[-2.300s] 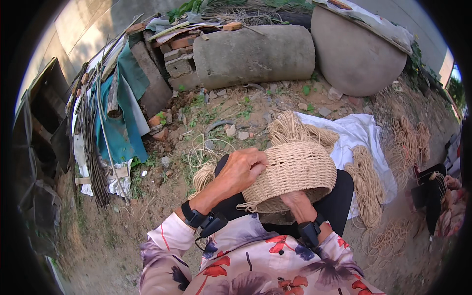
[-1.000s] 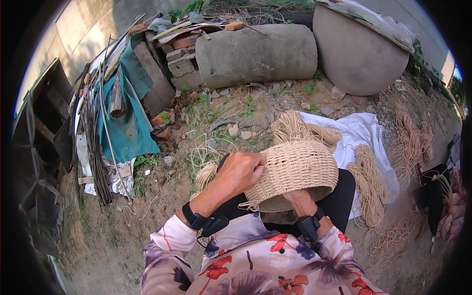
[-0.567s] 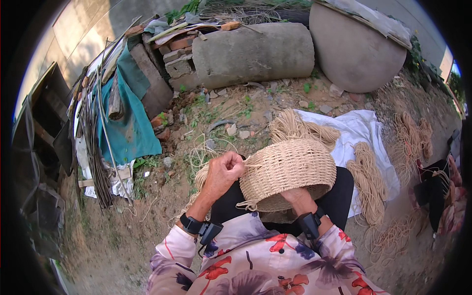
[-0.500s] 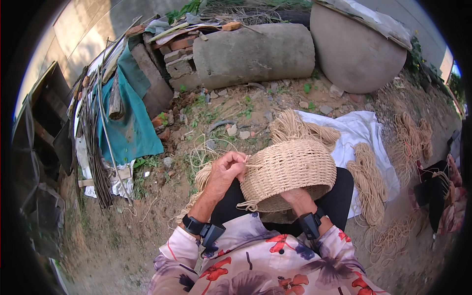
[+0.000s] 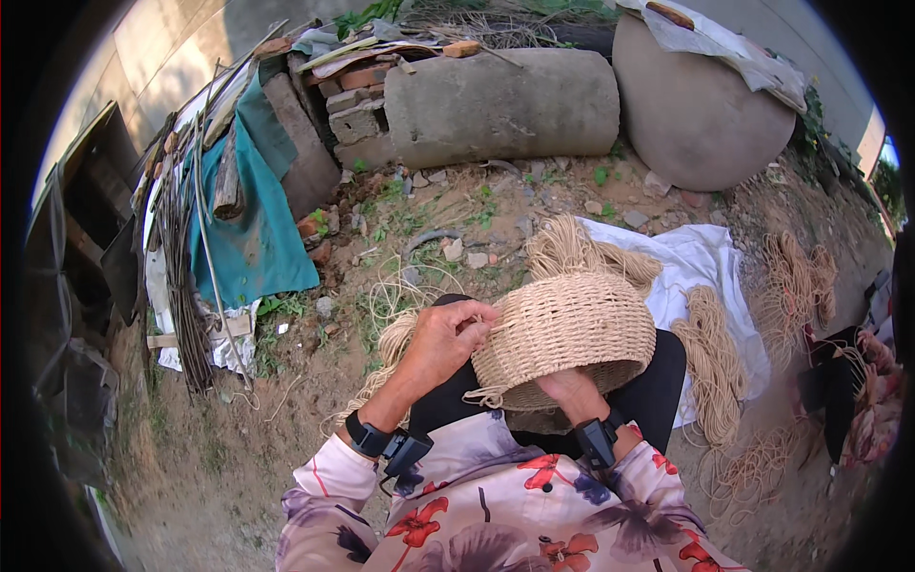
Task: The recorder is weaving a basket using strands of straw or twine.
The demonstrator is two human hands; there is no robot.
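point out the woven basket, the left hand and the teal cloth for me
woven basket (image 5: 575, 329): head view, on the middle of its outer side wall
left hand (image 5: 442, 341): head view, on the back of the hand
teal cloth (image 5: 255, 240): head view, on the middle of its hanging part

The bare right hand (image 5: 570, 386) fills part of the near-facing mouth of the round, woven, beige cord basket (image 5: 577, 324); a gap lies left of it. The bare left hand (image 5: 446, 338) blocks the basket's left wall. Behind, a thick hank of beige cord (image 5: 562, 250) obstructs the far side, while the black-trousered right knee (image 5: 669, 367) crowds the right. Above the basket's top the air is open. Leftward, past the loose beige cord coil (image 5: 396, 336), a hand could pass over brown dirt ground (image 5: 248, 448) toward the hanging teal cloth sheet (image 5: 253, 243).
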